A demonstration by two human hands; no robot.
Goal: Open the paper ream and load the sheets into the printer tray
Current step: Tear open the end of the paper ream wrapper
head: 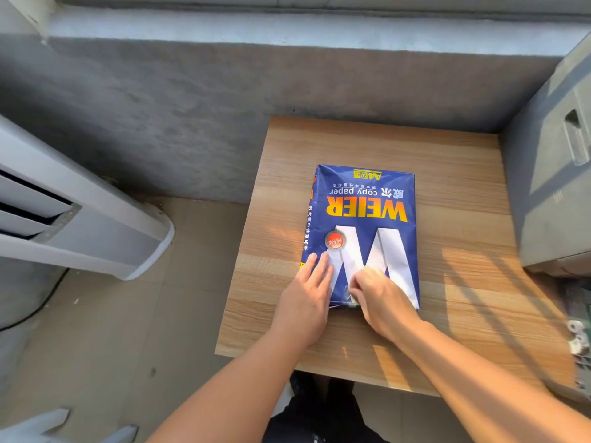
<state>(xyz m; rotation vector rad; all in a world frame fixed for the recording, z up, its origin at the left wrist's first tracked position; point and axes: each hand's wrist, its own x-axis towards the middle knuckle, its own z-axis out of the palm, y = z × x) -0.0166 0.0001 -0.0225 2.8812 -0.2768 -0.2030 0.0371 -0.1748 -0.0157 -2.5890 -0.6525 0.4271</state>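
Glossy rectangular paper ream [361, 225], wrapped.

I read the ream [361, 225] upside down from my view: "WEIER" in big yellow letters; above it "copy paper" in white beside Chinese characters; a yellow corner label says "A4" and "70"; a huge white "W" fills the near half; the red round seal and the side column of characters are too small to read.
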